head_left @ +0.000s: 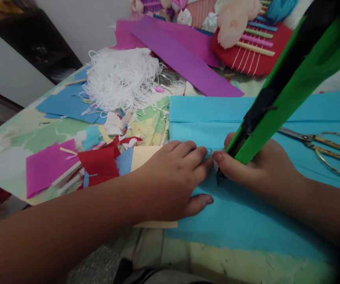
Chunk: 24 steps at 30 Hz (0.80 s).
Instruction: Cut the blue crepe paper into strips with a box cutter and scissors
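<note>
My left hand [177,177] lies flat, palm down, across a cream card [155,225] and the left part of a bright blue paper sheet [247,225]. Its fingers are stretched and the thumb stands apart. Just past the fingertips shows the end of a small clear strip [209,151]; the rest of it is hidden. My right hand [264,161] is closed around a long green-and-black tool [294,86], whose exact kind I cannot make out. The tool slants up to the right, and its dark tip is down at the blue paper beside my left fingers.
Gold-handled scissors [314,141] lie on the blue paper at right. White yarn [122,79] is heaped at the back left, near purple strips [187,59]. Red [99,167] and magenta scraps [50,167] lie at left. A red disc [247,55] with strung threads stands behind.
</note>
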Each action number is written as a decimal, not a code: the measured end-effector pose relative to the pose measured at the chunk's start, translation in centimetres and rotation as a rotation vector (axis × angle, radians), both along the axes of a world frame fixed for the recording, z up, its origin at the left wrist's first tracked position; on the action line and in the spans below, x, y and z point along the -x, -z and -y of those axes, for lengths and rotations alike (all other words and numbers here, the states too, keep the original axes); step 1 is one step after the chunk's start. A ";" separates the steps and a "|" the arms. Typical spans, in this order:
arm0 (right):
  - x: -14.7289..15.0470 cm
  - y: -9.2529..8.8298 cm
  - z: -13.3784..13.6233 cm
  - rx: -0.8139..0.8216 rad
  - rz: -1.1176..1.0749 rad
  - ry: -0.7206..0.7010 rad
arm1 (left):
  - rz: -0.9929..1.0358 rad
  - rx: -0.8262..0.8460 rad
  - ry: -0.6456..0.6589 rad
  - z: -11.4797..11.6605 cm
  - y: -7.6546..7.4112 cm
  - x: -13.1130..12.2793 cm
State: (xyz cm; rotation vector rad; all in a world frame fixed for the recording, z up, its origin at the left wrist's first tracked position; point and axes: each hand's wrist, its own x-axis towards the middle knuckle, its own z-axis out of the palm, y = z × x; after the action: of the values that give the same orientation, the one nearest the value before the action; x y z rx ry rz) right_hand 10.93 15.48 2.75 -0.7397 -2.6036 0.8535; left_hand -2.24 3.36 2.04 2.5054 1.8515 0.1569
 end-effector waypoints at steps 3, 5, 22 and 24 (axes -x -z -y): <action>0.0 -0.1 -0.1 0.061 0.008 -0.006 | 0.003 -0.013 0.005 0.0 0.0 0.0; 0.0 -0.1 -0.2 0.137 0.005 -0.019 | 0.007 -0.013 0.010 -0.1 0.0 0.1; -0.6 -3.2 -2.9 0.843 -0.471 0.237 | -0.012 0.028 -0.064 -0.2 -1.9 0.0; -1.0 -4.8 -2.9 0.812 -0.462 0.239 | -0.003 0.025 -0.078 0.0 -2.1 0.0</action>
State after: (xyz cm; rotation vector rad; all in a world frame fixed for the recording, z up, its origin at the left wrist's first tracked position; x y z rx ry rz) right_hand 11.96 18.43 7.50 -0.8772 -1.6833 1.7721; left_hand -2.23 3.36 4.16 2.4201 1.9408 0.1315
